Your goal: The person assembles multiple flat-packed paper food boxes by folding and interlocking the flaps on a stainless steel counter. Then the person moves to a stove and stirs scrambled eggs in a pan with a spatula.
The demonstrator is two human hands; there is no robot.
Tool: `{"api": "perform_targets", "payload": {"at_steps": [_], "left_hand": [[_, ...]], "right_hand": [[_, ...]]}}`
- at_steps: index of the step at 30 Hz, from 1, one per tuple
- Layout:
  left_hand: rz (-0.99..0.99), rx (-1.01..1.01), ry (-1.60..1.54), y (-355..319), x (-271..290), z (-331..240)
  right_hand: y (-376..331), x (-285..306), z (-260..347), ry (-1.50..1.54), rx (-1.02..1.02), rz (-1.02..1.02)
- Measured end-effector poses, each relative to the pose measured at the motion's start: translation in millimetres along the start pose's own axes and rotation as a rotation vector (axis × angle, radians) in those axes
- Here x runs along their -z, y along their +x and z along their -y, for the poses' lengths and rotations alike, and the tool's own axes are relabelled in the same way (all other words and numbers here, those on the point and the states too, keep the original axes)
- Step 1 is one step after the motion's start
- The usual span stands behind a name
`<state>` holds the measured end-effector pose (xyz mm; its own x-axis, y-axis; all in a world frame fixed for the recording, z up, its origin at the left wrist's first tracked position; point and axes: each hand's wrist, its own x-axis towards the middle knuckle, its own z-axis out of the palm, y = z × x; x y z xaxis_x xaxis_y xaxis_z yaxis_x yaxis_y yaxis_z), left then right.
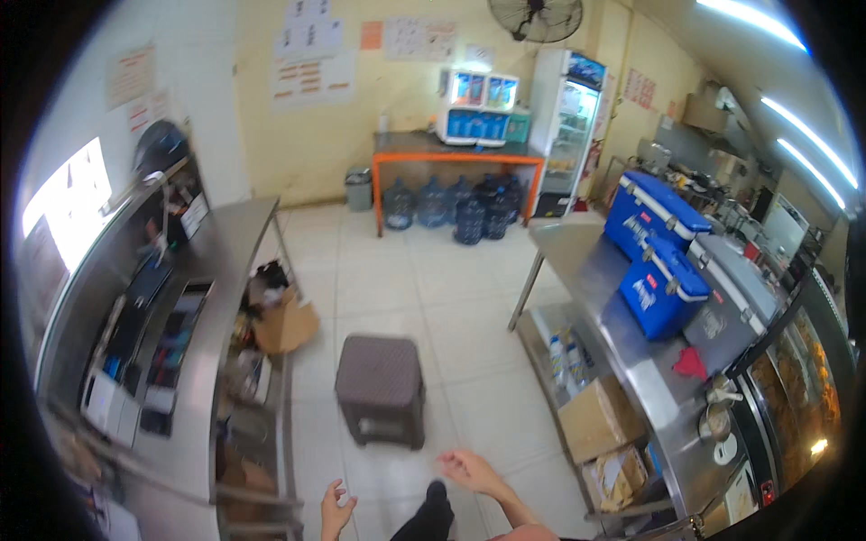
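My left hand (337,509) is raised at the bottom of the head view, its fingers loosely bent and apart, with nothing in it. To its right, my right hand (470,471) hangs over the tiled floor, fingers relaxed and slightly spread, holding nothing. Nearest to both is a brown plastic stool (380,379) standing upright just ahead; neither hand touches it. One dark-clad leg and shoe (436,505) show between my hands.
A steel counter (230,236) runs along the left, an open cardboard box (287,322) below it. On the right, a steel table (586,270) carries blue coolers (654,216) and a grey cooler (735,293). Water jugs (433,203) stand under an orange-edged table (460,156), beside a glass-door fridge (568,135).
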<state>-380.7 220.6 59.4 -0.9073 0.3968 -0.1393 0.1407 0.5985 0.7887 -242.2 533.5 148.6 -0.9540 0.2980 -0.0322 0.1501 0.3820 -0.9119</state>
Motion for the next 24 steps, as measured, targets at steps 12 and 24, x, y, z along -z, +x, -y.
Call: {"api": "perform_targets", "payload": {"at_steps": [12, 24], "left_hand": [[0.639, -0.852, 0.490, 487.4, -378.1, -417.6], [0.667, -0.411, 0.652, 934.6, -455.9, -424.3]], "right_hand": [[277.1, 212.4, 35.4, 0.404, 0.199, 0.146], [627.1, 453.9, -6.5, 0.188, 0.513, 0.169]]}}
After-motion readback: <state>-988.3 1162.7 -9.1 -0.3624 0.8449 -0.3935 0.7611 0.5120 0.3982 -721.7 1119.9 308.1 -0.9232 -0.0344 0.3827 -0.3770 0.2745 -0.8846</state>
